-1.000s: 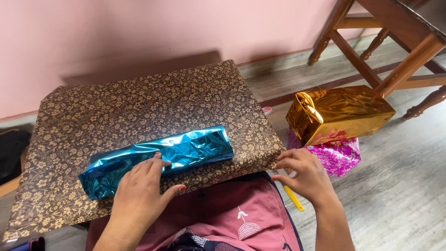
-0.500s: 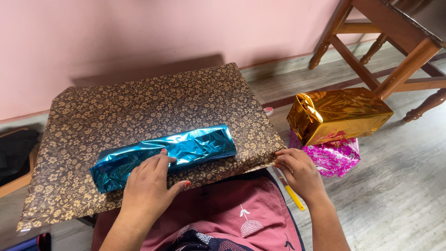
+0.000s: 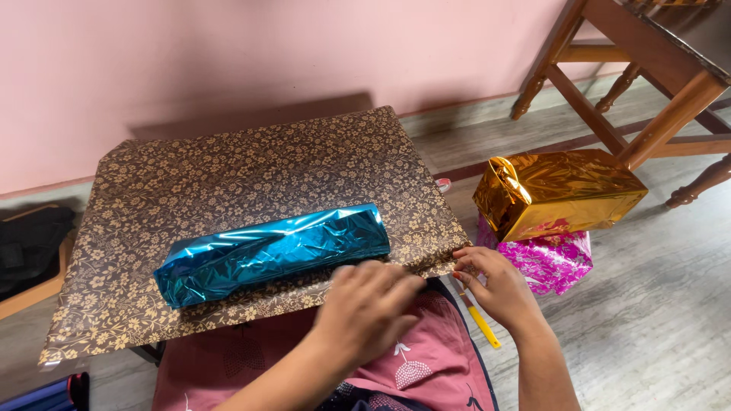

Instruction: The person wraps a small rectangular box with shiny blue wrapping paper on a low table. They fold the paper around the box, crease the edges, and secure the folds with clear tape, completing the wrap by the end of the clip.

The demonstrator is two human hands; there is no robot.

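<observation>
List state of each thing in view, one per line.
Blue foil package: wrapped, lying flat on the floral sheet, untouched.
Floral sheet: spread flat.
Left hand: blurred, at the sheet's near edge.
Right hand: fingertips on the sheet's near right corner.
Gold box: wrapped, stacked on pink box.

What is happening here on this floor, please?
A seated person works at a brown floral sheet that carries a box in blue foil. The right hand pinches the sheet's near right corner; the left hand, blurred, reaches toward that edge. Gold and pink parcels sit stacked at the right.
</observation>
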